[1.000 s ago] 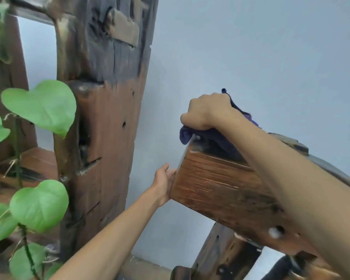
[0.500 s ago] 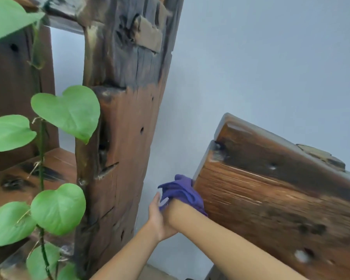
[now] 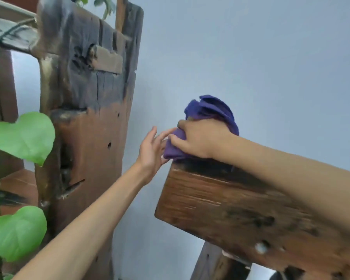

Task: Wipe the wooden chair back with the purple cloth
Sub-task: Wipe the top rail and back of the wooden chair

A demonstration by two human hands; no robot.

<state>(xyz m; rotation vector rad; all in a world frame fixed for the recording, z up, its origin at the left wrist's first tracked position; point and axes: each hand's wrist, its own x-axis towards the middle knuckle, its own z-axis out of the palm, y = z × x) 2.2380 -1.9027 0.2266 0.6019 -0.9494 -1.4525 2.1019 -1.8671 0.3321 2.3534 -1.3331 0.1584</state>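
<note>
Up it's come again: half a sec ago the purple cloth (image 3: 210, 116) was low, down at the end face of the wooden chair back (image 3: 220, 201), and now it's on the top left corner, bunched up under the right hand (image 3: 200, 140). R fingers curl round the wad and pinch it, knuckles toward us, cloth bulging out above and behind the fist and a flap hanging over the corner edge. Left hand (image 3: 152, 148) has lifted too, it's just beside the cloth now, fingers straight and loosely spread, tips touching the purple fold or v. near it; can't tell if it's steadying the chair end behind, that bit's hidden. Step in hand, I'd say: wiping the top edge at the corner, w/ the end face seemingly covered already. Front face below, that broad grained plank, looks streaky and dark-patched, prob. still to do, though wood that old may just look so. Next move calls for keeping the wad pressed flat and dragging it along the top edge toward the right, away from the wall (image 3: 251, 57), w/o letting the loose tail slip off. Big dark post (image 3: 89, 118) and the green leaves (image 3: 22, 136) stand off to the left, well apart from the work, no bother to either arm.
</note>
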